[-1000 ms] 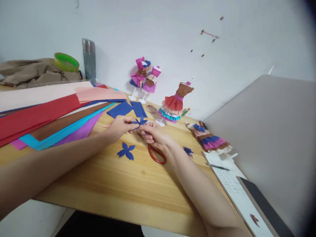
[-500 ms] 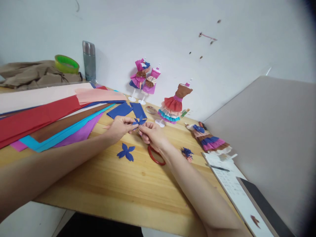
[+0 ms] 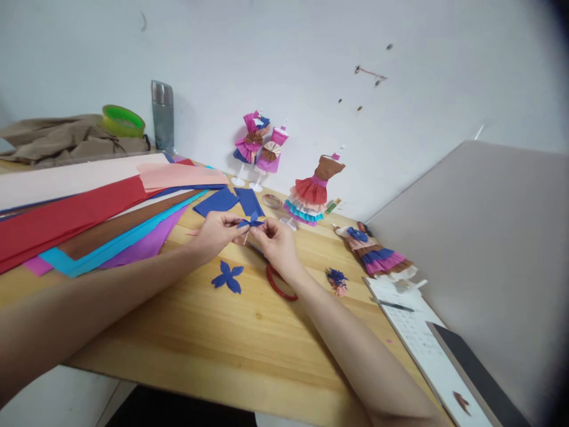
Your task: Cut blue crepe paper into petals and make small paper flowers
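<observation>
Between my two hands is a blue paper flower [image 3: 253,221], its petals pointing up and outward. My left hand [image 3: 219,232] pinches its left side with thumb and fingers. On the other side, my right hand [image 3: 276,240] is closed on the flower's right petals. A thin pale strip hangs just below the flower; what it is joined to I cannot make out. Flat on the wooden table below the hands lies a second blue paper flower [image 3: 227,276]. Scissors with red handles [image 3: 281,283] rest partly under my right hand and wrist.
Folded coloured paper [image 3: 111,204] is spread at the left, with blue pieces [image 3: 217,202] beside it. Dressed mini mannequins [image 3: 315,188] stand at the back. A small blue-and-pink paper flower [image 3: 336,279] lies right, near a notepad [image 3: 400,314]. A bottle [image 3: 163,118] stands back left.
My right fingers have moved up beside the flower, and its side petals now spread between both hands. The pale strip shows more clearly beneath. The view has shifted slightly.
</observation>
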Available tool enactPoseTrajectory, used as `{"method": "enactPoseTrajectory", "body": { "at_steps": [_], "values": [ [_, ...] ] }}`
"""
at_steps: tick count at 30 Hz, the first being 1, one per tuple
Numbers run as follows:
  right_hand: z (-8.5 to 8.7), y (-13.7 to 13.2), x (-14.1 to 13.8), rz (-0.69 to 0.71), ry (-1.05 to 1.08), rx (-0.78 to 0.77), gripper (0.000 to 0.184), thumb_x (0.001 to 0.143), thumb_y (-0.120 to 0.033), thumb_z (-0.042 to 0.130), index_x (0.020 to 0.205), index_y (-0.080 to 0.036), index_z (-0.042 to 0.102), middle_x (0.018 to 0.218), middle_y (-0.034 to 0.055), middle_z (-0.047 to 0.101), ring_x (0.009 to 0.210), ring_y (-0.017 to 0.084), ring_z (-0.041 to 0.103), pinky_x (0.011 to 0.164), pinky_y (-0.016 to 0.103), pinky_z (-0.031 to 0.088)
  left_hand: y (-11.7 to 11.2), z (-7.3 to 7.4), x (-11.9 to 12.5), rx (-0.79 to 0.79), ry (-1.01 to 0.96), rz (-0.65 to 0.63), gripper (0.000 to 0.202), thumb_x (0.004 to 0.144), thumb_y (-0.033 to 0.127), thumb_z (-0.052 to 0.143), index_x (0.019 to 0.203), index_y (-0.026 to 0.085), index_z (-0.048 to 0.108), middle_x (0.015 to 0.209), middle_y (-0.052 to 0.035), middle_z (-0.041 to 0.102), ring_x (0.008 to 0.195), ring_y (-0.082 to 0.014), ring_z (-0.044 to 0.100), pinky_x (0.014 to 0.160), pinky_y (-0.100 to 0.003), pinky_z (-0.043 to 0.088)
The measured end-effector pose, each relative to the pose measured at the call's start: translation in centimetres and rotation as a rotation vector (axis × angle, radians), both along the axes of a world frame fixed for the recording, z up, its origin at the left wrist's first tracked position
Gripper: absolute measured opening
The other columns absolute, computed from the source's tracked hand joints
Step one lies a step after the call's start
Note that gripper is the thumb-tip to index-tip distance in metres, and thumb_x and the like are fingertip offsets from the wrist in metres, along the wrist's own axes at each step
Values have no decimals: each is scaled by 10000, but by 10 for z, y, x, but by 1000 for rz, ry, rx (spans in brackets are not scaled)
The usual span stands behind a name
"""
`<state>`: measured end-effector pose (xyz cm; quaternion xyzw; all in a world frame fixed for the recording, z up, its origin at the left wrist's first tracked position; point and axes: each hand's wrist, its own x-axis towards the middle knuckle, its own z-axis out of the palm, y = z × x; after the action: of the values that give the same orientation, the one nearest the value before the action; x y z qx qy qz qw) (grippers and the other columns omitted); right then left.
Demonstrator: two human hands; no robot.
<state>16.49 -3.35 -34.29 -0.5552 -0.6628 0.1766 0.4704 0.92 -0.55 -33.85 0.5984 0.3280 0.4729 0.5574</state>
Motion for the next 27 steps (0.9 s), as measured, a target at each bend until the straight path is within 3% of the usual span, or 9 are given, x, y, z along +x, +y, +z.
{"method": "enactPoseTrajectory", "body": {
  "at_steps": [4,7,10,13,15,19,27],
  "values": [
    [6,-7,-1,17,-24,61,322,779,-400,633,577,-199,482,513,-48,467,513,104,404,539,249,315,6,-5,-1,-3,-20,50,225,612,330,785,637,145,659,578,13,608,529,-95,517,548,-235,452],
    [13,-8,2,-28,79,166,260,826,-364,566,636,-204,494,569,-37,483,546,115,432,552,253,350,9,-7,-3,79,15,50,207,644,329,772,647,148,673,578,14,605,532,-97,521,541,-231,447],
    [20,-4,10,0,182,217,140,838,-326,541,816,-197,591,741,12,616,673,143,553,617,265,424,8,-7,-5,252,84,27,162,698,311,734,669,156,701,622,-4,646,565,-115,554,542,-235,458],
    [24,0,15,157,221,118,199,816,-328,581,952,-197,643,838,40,693,766,165,632,707,297,477,6,-5,-7,523,123,13,105,774,234,664,725,171,733,744,-33,725,675,-140,641,622,-245,514],
    [26,0,15,227,262,32,195,785,-333,621,915,-193,656,768,28,690,707,159,635,698,303,489,6,-4,-8,719,147,18,161,802,134,595,774,183,745,820,-40,756,757,-144,682,705,-247,542],
    [31,-5,13,237,267,-46,168,708,-301,712,822,-186,668,665,7,667,621,146,615,644,293,485,7,-2,-11,1009,213,74,279,807,16,524,849,183,743,889,-51,771,823,-137,706,770,-241,557],
    [40,-12,14,246,39,73,46,719,-209,709,724,-183,671,691,11,678,657,146,607,661,287,471,10,0,-14,1214,255,164,227,851,23,547,857,170,720,830,-37,751,751,-117,688,696,-201,546]
  ]
}}
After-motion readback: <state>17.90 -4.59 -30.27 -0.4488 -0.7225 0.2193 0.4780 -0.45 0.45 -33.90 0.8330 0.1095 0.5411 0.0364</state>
